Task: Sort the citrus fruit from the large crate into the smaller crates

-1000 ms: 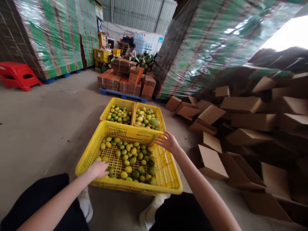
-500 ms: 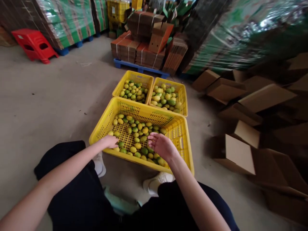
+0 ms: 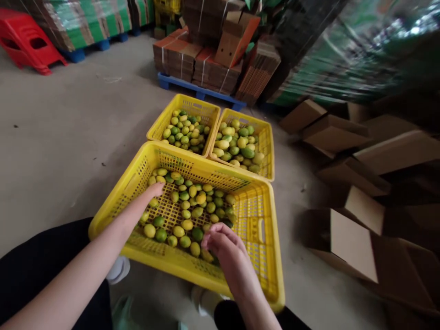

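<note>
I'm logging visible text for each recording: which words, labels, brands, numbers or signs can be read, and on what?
No text can be read.
Front yellow crate: possible raised marks by its right-hand slot, too small to read.
Wrapped stack at right: any print is too blurred to read.

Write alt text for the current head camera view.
A person's left-hand grip and right-hand grip reach over green and yellow fruit in a large yellow crate. Beyond it stand two smaller yellow crates of fruit; cardboard boxes lie to the right.
</note>
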The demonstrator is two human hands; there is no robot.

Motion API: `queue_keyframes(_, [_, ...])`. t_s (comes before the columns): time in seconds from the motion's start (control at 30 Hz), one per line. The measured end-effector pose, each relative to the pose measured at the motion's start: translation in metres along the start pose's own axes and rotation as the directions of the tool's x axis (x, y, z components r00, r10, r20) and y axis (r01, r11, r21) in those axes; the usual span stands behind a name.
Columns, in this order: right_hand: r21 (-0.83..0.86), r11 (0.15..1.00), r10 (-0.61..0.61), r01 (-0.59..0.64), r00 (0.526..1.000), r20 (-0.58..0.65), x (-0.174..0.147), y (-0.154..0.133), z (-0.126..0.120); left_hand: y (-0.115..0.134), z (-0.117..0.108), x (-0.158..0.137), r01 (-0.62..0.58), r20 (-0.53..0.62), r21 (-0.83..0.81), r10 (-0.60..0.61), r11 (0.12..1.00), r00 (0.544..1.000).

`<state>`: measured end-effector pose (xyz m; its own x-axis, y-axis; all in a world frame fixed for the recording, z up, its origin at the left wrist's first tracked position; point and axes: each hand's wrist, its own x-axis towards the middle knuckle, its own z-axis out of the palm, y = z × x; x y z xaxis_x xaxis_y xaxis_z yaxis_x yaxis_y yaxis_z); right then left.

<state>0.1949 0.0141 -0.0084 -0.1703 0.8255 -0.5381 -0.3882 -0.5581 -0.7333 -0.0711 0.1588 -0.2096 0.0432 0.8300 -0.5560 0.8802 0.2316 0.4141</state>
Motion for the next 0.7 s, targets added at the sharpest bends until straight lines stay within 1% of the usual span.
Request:
queue_keyframes(0.1, [0.156,0.984,0.095,-0.090,0.995,-0.025,-0.002,-0.003,0.000,0.017,0.005,0.039,0.035,0.007,0.079,-0.036,0.996,0.999])
queue_keyframes(0.17, [0.235,0.963,0.145,-0.135,0.989,-0.024,-0.001,-0.004,0.001,0.024,0.008,0.057,0.051,0.004,0.128,-0.052,0.990,0.999])
queue_keyframes(0.27, [0.246,0.958,0.148,-0.147,0.989,0.014,0.000,-0.003,0.005,0.026,0.013,0.072,0.053,-0.014,0.186,-0.051,0.981,0.999])
queue_keyframes(0.37, [0.243,0.952,0.170,-0.187,0.981,0.088,0.001,-0.001,0.009,0.022,0.017,0.080,0.063,-0.039,0.229,-0.056,0.971,0.998])
queue_keyframes(0.43, [0.257,0.944,0.188,-0.208,0.977,0.098,0.001,0.001,0.010,0.020,0.017,0.082,0.060,-0.038,0.246,-0.053,0.967,0.998])
queue_keyframes(0.53, [0.260,0.944,0.195,-0.203,0.979,0.057,0.002,0.003,0.014,0.019,0.017,0.075,0.048,-0.017,0.250,-0.045,0.967,0.999])
queue_keyframes(0.63, [0.233,0.950,0.201,-0.206,0.979,0.048,0.006,0.007,0.018,0.018,0.020,0.058,0.056,0.004,0.222,-0.058,0.973,0.998])
queue_keyframes(0.7, [0.202,0.956,0.204,-0.211,0.977,0.055,0.009,0.010,0.018,0.017,0.022,0.044,0.046,0.029,0.173,-0.052,0.984,0.998])
